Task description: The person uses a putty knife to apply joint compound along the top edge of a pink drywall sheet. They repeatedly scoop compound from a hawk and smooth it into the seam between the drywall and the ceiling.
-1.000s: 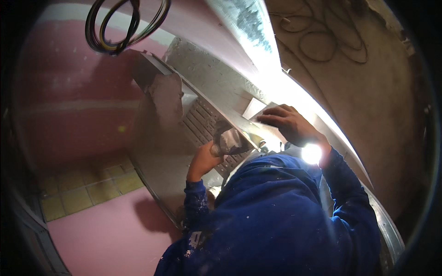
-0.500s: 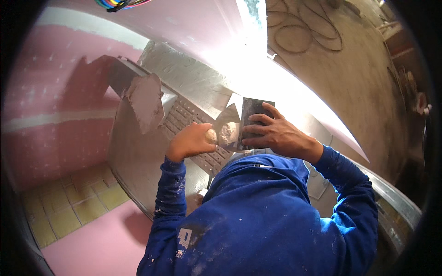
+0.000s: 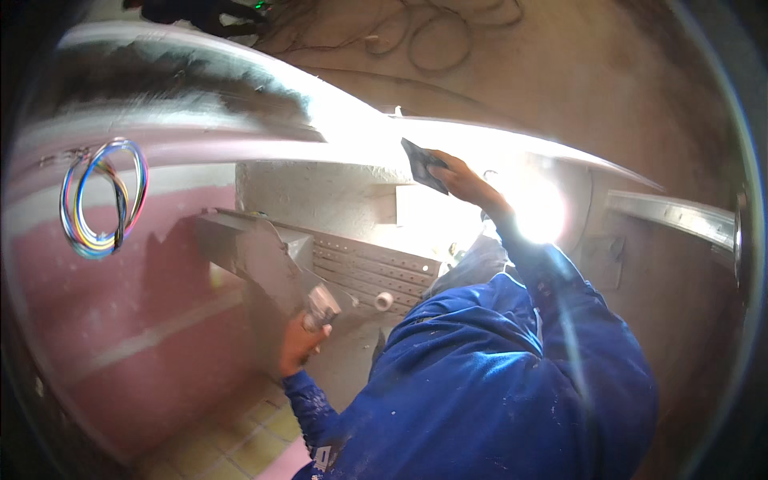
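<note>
My left hand (image 3: pixel 301 344) is closed round the handle of a small trowel whose blade (image 3: pixel 323 301) carries pale plaster. It is low on the left, in front of a plaster-coated grey plate (image 3: pixel 268 252); blur hides whether they touch. My right arm is raised, and my right hand (image 3: pixel 464 180) grips a flat black rectangular plate (image 3: pixel 424 166), tilted, against or just before the brightly lit edge of the pink board (image 3: pixel 352 152). Glare hides whether the plate touches it.
A perforated metal platform (image 3: pixel 368 268) runs below, with a small pale roll-like object (image 3: pixel 384 302) beside it. A coil of coloured wires (image 3: pixel 104 200) hangs at the left wall. A glaring lamp (image 3: pixel 538 204) shines beside my right arm. A cable (image 3: pixel 440 40) lies looped on the far floor.
My hands have moved apart. The right one went up and forward with the black plate, the left one down and to the left with the trowel. The view has turned.
</note>
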`<control>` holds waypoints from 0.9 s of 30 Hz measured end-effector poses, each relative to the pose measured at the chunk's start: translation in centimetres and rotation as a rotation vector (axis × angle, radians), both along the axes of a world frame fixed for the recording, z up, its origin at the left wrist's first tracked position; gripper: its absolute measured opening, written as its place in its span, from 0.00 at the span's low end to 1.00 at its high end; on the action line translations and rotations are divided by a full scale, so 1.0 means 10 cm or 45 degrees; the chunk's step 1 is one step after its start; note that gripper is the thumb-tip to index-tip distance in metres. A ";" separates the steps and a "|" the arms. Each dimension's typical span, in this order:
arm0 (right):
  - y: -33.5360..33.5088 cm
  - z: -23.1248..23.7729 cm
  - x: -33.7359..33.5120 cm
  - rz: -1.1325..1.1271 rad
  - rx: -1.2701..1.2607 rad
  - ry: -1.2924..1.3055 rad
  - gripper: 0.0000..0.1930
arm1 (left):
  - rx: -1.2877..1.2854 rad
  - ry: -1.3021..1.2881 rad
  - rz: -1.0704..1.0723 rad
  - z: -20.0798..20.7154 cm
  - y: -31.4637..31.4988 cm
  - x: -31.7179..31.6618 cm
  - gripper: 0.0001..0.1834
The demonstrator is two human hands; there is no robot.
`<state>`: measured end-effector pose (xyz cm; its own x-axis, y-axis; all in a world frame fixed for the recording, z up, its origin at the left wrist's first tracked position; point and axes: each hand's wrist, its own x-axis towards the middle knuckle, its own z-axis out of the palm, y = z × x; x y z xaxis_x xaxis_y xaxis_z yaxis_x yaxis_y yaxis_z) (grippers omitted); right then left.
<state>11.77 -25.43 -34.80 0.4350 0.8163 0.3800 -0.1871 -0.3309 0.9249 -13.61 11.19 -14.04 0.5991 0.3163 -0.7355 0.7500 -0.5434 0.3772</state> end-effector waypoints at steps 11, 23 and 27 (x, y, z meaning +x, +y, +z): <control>0.82 -0.33 0.52 0.572 2.791 2.062 0.27 | 0.047 0.190 0.196 0.24 -0.27 -0.11 0.16; 1.14 -0.34 0.54 0.602 2.779 1.897 0.29 | 0.033 0.243 0.282 0.25 -0.28 -0.23 0.16; 1.04 -0.37 0.60 0.622 2.831 1.989 0.27 | -0.004 0.219 0.247 0.26 -0.31 -0.04 0.15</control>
